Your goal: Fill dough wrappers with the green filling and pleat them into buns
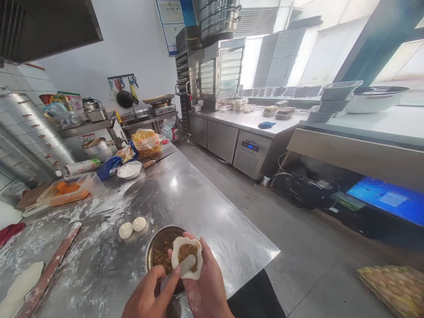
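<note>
A round dough wrapper (176, 245) with brown filling (187, 252) on it lies cupped in my right hand (208, 278), palm up, its edge curling upward. My left hand (150, 293) grips a small flat spatula (188, 263), whose pale blade presses on the filling. Under both hands stands a metal bowl (149, 251) of brown filling, partly hidden by the wrapper and fingers. Two small dough rounds (126, 230) sit beyond the bowl to the left. At the far left, a floury rolling pin (53, 265) lies beside flattened dough (24, 281).
The steel table (218, 221) is dusted with flour on its left. Along its far left stand a plastic tub (94, 184) with orange food, a bowl of white powder (129, 170) and a yellow bag (146, 143). A steel counter (221, 121) stands across the aisle.
</note>
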`<action>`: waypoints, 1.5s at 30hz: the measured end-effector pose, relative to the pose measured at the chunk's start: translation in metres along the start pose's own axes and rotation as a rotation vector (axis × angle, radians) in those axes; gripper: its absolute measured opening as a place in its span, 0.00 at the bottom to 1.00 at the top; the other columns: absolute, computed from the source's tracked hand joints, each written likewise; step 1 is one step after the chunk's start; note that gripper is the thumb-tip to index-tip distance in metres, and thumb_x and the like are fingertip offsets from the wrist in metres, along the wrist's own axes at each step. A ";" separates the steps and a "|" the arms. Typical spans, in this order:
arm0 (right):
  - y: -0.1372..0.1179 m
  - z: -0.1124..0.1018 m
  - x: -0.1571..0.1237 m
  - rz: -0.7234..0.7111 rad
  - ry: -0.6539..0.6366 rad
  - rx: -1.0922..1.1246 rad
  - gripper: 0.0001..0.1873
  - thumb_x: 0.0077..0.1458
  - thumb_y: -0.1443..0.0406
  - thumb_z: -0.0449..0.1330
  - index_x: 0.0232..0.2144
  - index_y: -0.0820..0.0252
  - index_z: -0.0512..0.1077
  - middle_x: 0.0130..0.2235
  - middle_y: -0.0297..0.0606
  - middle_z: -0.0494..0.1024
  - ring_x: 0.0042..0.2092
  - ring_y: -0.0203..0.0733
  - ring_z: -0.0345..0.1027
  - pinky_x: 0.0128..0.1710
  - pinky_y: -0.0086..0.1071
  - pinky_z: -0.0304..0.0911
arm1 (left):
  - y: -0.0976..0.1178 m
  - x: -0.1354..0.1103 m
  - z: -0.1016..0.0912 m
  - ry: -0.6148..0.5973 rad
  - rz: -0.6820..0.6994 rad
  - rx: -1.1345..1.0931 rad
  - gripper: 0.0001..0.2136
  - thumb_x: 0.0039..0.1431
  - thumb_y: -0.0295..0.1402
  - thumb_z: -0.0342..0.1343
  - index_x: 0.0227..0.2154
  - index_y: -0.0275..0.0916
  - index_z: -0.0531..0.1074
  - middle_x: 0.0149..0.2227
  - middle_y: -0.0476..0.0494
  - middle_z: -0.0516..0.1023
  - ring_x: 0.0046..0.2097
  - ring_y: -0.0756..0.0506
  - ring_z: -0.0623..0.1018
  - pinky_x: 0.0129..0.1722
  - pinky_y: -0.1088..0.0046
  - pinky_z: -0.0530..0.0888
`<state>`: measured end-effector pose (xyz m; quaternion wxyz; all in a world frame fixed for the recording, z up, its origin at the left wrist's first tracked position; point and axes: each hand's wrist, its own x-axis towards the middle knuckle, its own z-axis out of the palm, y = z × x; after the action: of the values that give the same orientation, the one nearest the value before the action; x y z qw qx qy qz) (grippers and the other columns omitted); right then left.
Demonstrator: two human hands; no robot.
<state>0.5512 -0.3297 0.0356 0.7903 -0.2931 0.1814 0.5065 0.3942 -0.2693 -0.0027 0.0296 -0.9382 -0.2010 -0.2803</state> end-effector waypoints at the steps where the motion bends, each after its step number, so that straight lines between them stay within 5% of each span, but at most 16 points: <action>1: 0.000 0.000 0.000 0.001 -0.003 -0.007 0.24 0.55 0.49 0.68 0.46 0.60 0.79 0.40 0.42 0.84 0.44 0.52 0.78 0.40 0.39 0.73 | 0.000 0.002 0.000 0.014 -0.005 0.017 0.30 0.66 0.18 0.46 0.64 0.54 0.70 0.46 0.46 0.78 0.41 0.53 0.82 0.40 0.84 0.77; 4: 0.001 -0.002 0.001 -0.006 -0.042 -0.016 0.25 0.55 0.48 0.67 0.45 0.60 0.80 0.38 0.42 0.84 0.40 0.49 0.77 0.39 0.38 0.73 | -0.004 0.007 0.001 0.038 0.017 0.057 0.32 0.64 0.16 0.46 0.65 0.53 0.69 0.48 0.45 0.78 0.46 0.51 0.82 0.43 0.80 0.78; 8: -0.016 -0.005 0.004 -0.002 -0.012 -0.028 0.21 0.58 0.52 0.66 0.46 0.61 0.80 0.38 0.42 0.85 0.37 0.47 0.77 0.37 0.36 0.73 | -0.018 0.011 -0.006 -0.103 0.010 0.033 0.31 0.61 0.17 0.44 0.62 0.49 0.71 0.55 0.42 0.77 0.48 0.49 0.82 0.42 0.79 0.79; 12: -0.053 -0.012 0.003 -0.041 0.000 -0.051 0.16 0.56 0.66 0.63 0.46 0.68 0.80 0.35 0.43 0.85 0.33 0.43 0.77 0.33 0.32 0.73 | -0.037 0.031 -0.022 -0.444 -0.253 0.114 0.22 0.68 0.25 0.44 0.58 0.49 0.73 0.54 0.43 0.78 0.42 0.47 0.83 0.36 0.76 0.76; 16: -0.073 -0.020 -0.002 -0.050 -0.009 -0.027 0.14 0.57 0.66 0.59 0.40 0.70 0.81 0.38 0.49 0.85 0.41 0.51 0.80 0.40 0.40 0.77 | -0.046 0.062 -0.023 -0.701 -0.392 0.137 0.20 0.70 0.27 0.42 0.52 0.46 0.77 0.46 0.42 0.78 0.36 0.45 0.82 0.34 0.70 0.72; 25: -0.065 -0.048 -0.005 -0.048 0.098 -0.034 0.14 0.63 0.64 0.58 0.38 0.69 0.81 0.36 0.50 0.86 0.40 0.52 0.82 0.43 0.42 0.79 | -0.055 0.077 -0.017 -0.790 -0.377 -0.213 0.17 0.67 0.30 0.49 0.45 0.50 0.83 0.44 0.46 0.82 0.46 0.45 0.81 0.48 0.71 0.69; 35: -0.063 -0.037 -0.008 -0.068 0.152 0.006 0.10 0.63 0.69 0.57 0.31 0.62 0.76 0.27 0.36 0.81 0.30 0.43 0.77 0.35 0.36 0.77 | -0.077 0.076 -0.004 -0.873 -0.548 -0.609 0.12 0.59 0.39 0.58 0.40 0.46 0.86 0.40 0.50 0.86 0.41 0.44 0.80 0.42 0.72 0.69; 42: -0.043 -0.024 -0.003 -0.054 0.149 -0.037 0.11 0.62 0.62 0.61 0.34 0.65 0.78 0.29 0.41 0.83 0.31 0.45 0.77 0.34 0.35 0.75 | -0.077 0.064 -0.016 -0.771 -0.694 -0.741 0.23 0.66 0.46 0.52 0.56 0.37 0.78 0.38 0.45 0.84 0.30 0.49 0.75 0.30 0.74 0.68; 45: -0.027 -0.014 -0.002 -0.043 0.103 -0.005 0.10 0.61 0.61 0.63 0.33 0.64 0.78 0.30 0.40 0.83 0.33 0.45 0.78 0.36 0.34 0.74 | -0.056 0.059 -0.029 -0.605 -0.629 -0.676 0.21 0.70 0.46 0.50 0.56 0.43 0.78 0.45 0.44 0.84 0.42 0.44 0.81 0.43 0.71 0.77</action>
<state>0.5755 -0.3483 0.0339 0.7900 -0.3245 0.2142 0.4741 0.4021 -0.2017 0.0496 -0.4174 -0.8289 -0.3700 -0.0425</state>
